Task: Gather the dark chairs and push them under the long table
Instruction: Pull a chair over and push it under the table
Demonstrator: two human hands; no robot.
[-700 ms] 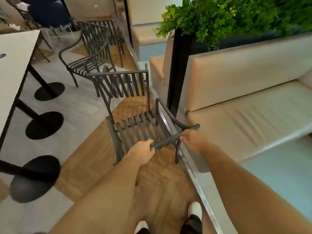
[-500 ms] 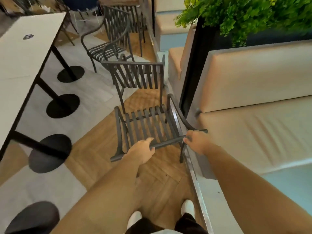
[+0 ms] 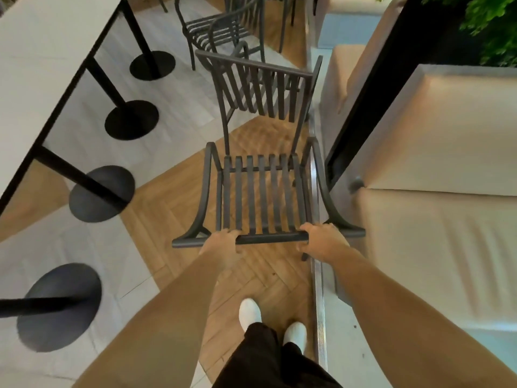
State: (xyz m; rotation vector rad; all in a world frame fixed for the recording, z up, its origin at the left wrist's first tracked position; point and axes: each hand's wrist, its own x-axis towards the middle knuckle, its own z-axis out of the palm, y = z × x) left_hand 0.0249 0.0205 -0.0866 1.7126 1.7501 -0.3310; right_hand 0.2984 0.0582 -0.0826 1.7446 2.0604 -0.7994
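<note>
Both hands, left hand (image 3: 223, 245) and right hand (image 3: 321, 242), fingers curled around near front bar of dark slatted metal chair (image 3: 260, 191); long white table (image 3: 42, 65) at left.

No legible text, labels, brands, nos. or signs anywhere in the head view. Surfaces checked: long table (image 3: 36, 65) top is plain white, no markings; dark chair (image 3: 260, 175) slats and frame carry no tag or logo; beige bench (image 3: 436, 219) upholstery is unprinted; white shoes (image 3: 250, 313) show no brand mark. Motion blur softens the edges of the view, so any fine print there can't be made out.
</note>
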